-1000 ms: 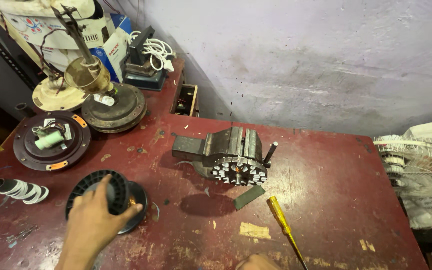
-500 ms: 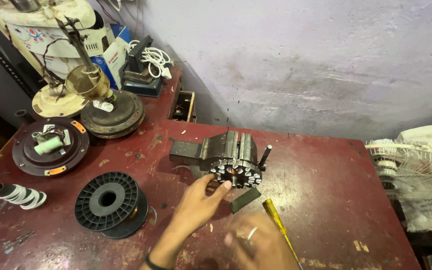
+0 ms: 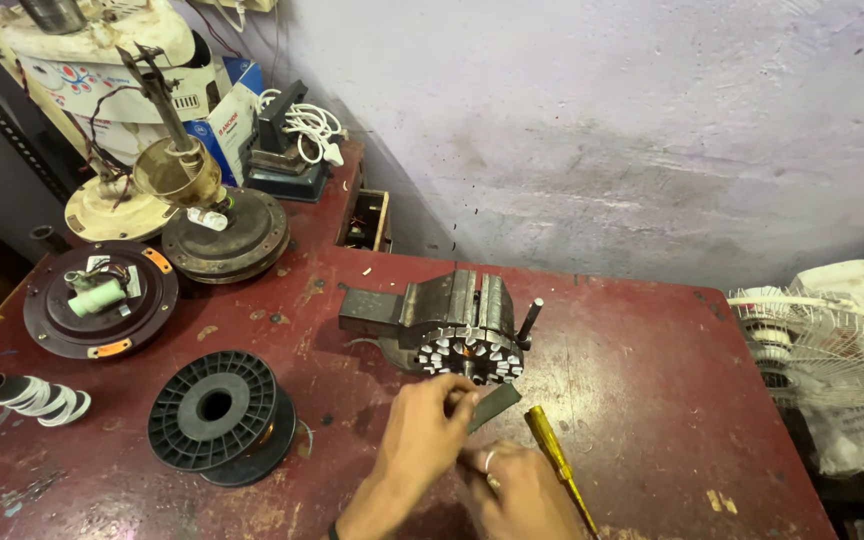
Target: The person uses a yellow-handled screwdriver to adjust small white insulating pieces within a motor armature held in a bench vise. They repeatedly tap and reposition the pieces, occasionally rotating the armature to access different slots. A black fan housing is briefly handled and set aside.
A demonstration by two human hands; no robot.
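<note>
Both my hands have closed in since the earlier frame, when my left hand (image 3: 422,440) was reaching toward the vise (image 3: 442,320). Left fingers now pinch the dark flat strip (image 3: 495,403), which lies at 6 o'clock of the stator core (image 3: 470,355) clamped in the vise. My right hand (image 3: 522,490) sits at 4 o'clock of the left, fingers curled; what they grip I cannot tell. Yellow screwdriver (image 3: 555,460) lies just beside it. Recommended practice: hold the strip flat, wrists low, forearms angled toward 12 o'clock.
</note>
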